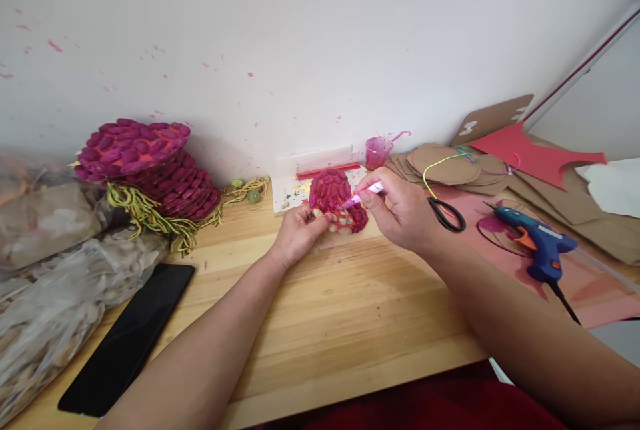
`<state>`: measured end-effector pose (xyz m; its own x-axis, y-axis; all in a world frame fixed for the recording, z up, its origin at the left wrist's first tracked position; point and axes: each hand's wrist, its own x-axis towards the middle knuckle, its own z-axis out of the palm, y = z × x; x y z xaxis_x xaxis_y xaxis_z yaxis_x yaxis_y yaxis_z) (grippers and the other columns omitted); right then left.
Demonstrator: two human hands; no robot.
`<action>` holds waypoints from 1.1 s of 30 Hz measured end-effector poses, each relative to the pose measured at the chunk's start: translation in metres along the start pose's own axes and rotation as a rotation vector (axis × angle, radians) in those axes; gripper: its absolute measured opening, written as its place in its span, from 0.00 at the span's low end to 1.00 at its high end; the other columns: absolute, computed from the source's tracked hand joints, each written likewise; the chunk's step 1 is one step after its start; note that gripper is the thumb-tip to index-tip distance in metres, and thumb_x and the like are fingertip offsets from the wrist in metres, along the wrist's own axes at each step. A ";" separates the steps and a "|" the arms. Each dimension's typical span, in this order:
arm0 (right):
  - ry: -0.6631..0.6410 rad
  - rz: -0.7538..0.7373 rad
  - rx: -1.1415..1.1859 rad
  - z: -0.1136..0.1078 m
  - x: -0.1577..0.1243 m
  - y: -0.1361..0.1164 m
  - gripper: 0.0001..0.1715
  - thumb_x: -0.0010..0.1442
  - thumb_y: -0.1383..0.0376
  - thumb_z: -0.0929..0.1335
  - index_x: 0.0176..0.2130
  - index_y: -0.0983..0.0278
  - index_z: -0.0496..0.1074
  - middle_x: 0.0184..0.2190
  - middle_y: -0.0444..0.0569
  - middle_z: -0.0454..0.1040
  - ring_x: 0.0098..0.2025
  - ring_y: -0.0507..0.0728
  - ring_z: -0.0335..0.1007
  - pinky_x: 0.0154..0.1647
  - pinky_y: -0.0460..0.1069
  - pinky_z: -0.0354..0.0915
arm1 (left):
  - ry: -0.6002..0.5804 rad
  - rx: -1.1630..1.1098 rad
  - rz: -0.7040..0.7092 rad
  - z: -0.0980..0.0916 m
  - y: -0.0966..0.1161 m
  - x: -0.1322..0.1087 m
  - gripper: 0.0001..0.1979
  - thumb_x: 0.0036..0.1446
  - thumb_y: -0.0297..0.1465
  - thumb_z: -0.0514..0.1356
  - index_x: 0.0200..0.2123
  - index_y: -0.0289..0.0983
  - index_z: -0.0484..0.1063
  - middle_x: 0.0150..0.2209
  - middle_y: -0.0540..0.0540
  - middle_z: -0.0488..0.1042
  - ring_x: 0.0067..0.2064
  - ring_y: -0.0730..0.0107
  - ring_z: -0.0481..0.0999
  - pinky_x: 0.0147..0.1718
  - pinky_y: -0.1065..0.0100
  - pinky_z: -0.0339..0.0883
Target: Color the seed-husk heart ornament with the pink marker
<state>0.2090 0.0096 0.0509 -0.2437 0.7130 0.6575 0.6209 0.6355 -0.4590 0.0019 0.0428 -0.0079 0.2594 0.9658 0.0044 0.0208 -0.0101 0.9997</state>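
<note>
In front of me is a round red piece (330,187) covered in small, oval, nut-like bits, most of them magenta. Several bits along its near side are pale beige (343,230). My left hand (299,233) pinches the piece's near left edge between thumb and fingers. A white and pink paint marker (370,190) sits in the closed fingers of my right hand (400,210), its tip down at the bits. Beneath the piece's far side lies a white sheet (285,193) dotted with small stars.
Stacked magenta discs (135,147) with yellow-green cords (175,217) stand left, beside plastic bags (75,283) and a black phone (130,337). Rightward are a pink-stained cup (377,152), cardboard circles (440,163), black scissor handles (447,215), red paper (520,150) and a blue glue gun (543,243).
</note>
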 end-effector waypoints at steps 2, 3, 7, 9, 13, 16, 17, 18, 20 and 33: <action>-0.015 -0.004 0.009 0.001 0.000 0.002 0.07 0.69 0.62 0.64 0.38 0.61 0.69 0.28 0.44 0.74 0.27 0.52 0.66 0.30 0.48 0.60 | 0.003 0.000 -0.004 0.000 0.000 0.000 0.17 0.43 0.39 0.73 0.19 0.37 0.69 0.19 0.50 0.70 0.26 0.68 0.71 0.25 0.70 0.60; -0.021 -0.006 0.009 0.002 0.000 0.002 0.07 0.68 0.62 0.64 0.38 0.61 0.69 0.28 0.44 0.74 0.27 0.52 0.66 0.30 0.48 0.60 | 0.005 0.004 -0.004 0.000 0.000 0.000 0.17 0.42 0.38 0.73 0.19 0.37 0.69 0.19 0.50 0.70 0.26 0.69 0.70 0.25 0.70 0.60; -0.012 0.004 0.035 0.005 0.000 0.003 0.07 0.67 0.62 0.66 0.38 0.61 0.71 0.27 0.43 0.74 0.27 0.52 0.65 0.29 0.47 0.59 | 0.006 0.023 0.005 0.000 0.000 -0.001 0.16 0.43 0.38 0.72 0.20 0.36 0.70 0.20 0.50 0.71 0.25 0.71 0.69 0.25 0.70 0.59; -0.010 0.017 0.057 0.005 0.000 0.002 0.07 0.67 0.62 0.66 0.37 0.61 0.71 0.26 0.43 0.73 0.26 0.51 0.64 0.29 0.47 0.59 | 0.006 0.021 0.009 0.000 0.000 -0.001 0.15 0.43 0.38 0.72 0.20 0.36 0.71 0.20 0.50 0.72 0.25 0.70 0.69 0.24 0.70 0.59; -0.012 0.023 0.085 0.005 0.001 0.000 0.08 0.67 0.62 0.66 0.37 0.62 0.72 0.27 0.43 0.73 0.26 0.51 0.64 0.28 0.47 0.59 | 0.013 0.025 0.009 0.001 0.000 -0.001 0.15 0.43 0.39 0.72 0.21 0.36 0.71 0.21 0.49 0.73 0.25 0.71 0.69 0.24 0.70 0.59; -0.030 0.027 0.088 0.006 0.000 0.001 0.08 0.67 0.61 0.66 0.37 0.62 0.72 0.25 0.42 0.72 0.25 0.50 0.63 0.27 0.46 0.58 | 0.008 0.040 0.016 0.001 0.000 -0.001 0.15 0.44 0.39 0.72 0.21 0.36 0.72 0.21 0.49 0.73 0.25 0.71 0.69 0.24 0.70 0.59; -0.040 0.028 0.088 0.007 0.000 0.002 0.07 0.67 0.62 0.66 0.37 0.62 0.71 0.25 0.41 0.72 0.24 0.50 0.63 0.27 0.46 0.58 | 0.005 0.043 0.018 0.001 0.000 -0.001 0.15 0.44 0.39 0.72 0.21 0.36 0.72 0.21 0.49 0.73 0.25 0.71 0.69 0.24 0.70 0.59; -0.047 0.026 0.084 0.007 0.000 0.002 0.06 0.67 0.62 0.67 0.38 0.61 0.71 0.25 0.42 0.73 0.25 0.50 0.64 0.27 0.46 0.58 | 0.003 0.044 0.019 0.001 0.000 -0.001 0.15 0.44 0.39 0.72 0.21 0.36 0.72 0.21 0.49 0.73 0.25 0.71 0.69 0.24 0.70 0.59; -0.038 0.013 0.064 0.007 -0.001 0.003 0.05 0.66 0.63 0.67 0.38 0.61 0.71 0.26 0.42 0.75 0.26 0.51 0.65 0.29 0.47 0.60 | 0.006 0.044 0.025 0.001 -0.001 0.000 0.15 0.44 0.39 0.72 0.21 0.36 0.72 0.21 0.49 0.72 0.25 0.71 0.69 0.24 0.70 0.59; 0.015 -0.055 0.035 0.010 0.002 0.009 0.04 0.66 0.65 0.67 0.37 0.62 0.71 0.29 0.44 0.75 0.28 0.51 0.66 0.30 0.47 0.60 | 0.007 0.028 0.023 0.000 -0.001 0.001 0.14 0.44 0.38 0.72 0.21 0.37 0.72 0.18 0.50 0.69 0.26 0.67 0.71 0.24 0.70 0.58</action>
